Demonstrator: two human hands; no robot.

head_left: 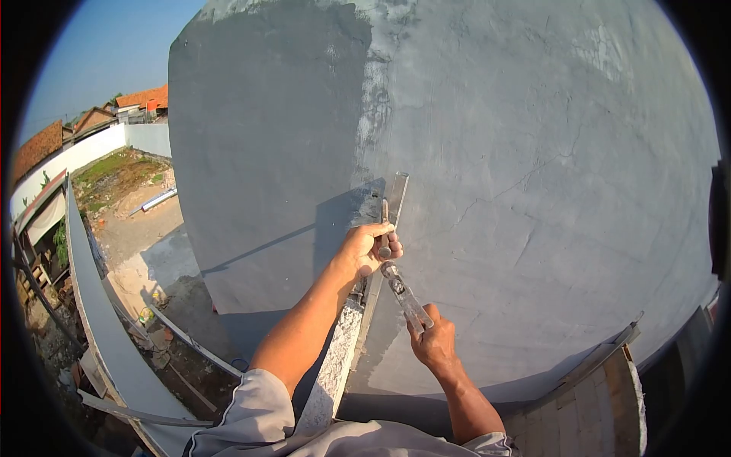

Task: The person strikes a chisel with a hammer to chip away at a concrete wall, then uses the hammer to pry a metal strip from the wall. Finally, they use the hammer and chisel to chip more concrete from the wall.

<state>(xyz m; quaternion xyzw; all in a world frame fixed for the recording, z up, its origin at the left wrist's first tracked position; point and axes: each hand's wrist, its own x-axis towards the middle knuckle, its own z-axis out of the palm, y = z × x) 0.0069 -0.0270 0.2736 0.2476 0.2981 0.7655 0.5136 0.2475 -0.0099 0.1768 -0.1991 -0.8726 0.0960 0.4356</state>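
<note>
My left hand (369,247) grips a short metal chisel (385,206) between thumb and fingers, its round struck end toward me and its tip at the grey wall (487,137). Beside the chisel, a narrow metal strip (401,186) stands along the wall face. My right hand (434,340) is wrapped round the handle of a worn hammer (407,297). The hammer's head is just below the chisel's end; whether they touch I cannot tell. Next to the chisel is a rough, chipped patch (367,204) of wall.
A rough concrete-topped ledge (331,373) runs from beneath me to the wall. Lower left is a long pale wall (114,327) with planks and rubble at ground level. A brick structure (582,407) stands lower right. Red-tiled roofs (141,97) show far off.
</note>
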